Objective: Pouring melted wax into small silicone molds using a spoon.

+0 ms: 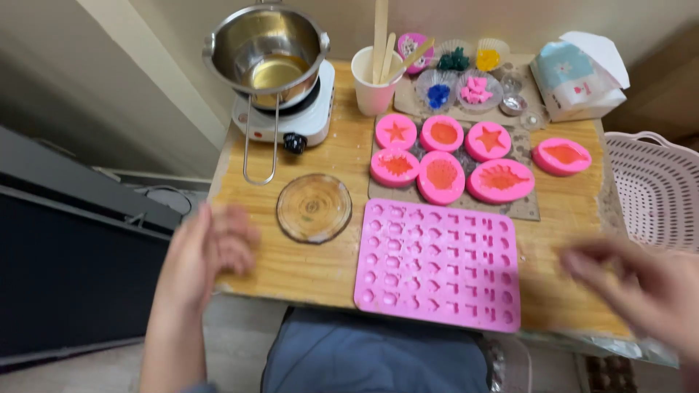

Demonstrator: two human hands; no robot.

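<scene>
my open, empty left hand (207, 251) and right hand (641, 291) flank the flat pink rectangular silicone mould tray (437, 263), its long axis running left-right across the wooden table (320, 269).

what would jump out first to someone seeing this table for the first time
The big pink silicone mold tray at the front of the wooden table draws the eye first, with seven small round pink molds of orange stars and shells behind it. At the back left, a shiny steel pot sits on a small white hotplate. Both hands are blurred and empty: the left hand by the table's front left edge, the right hand over its front right corner.
</scene>
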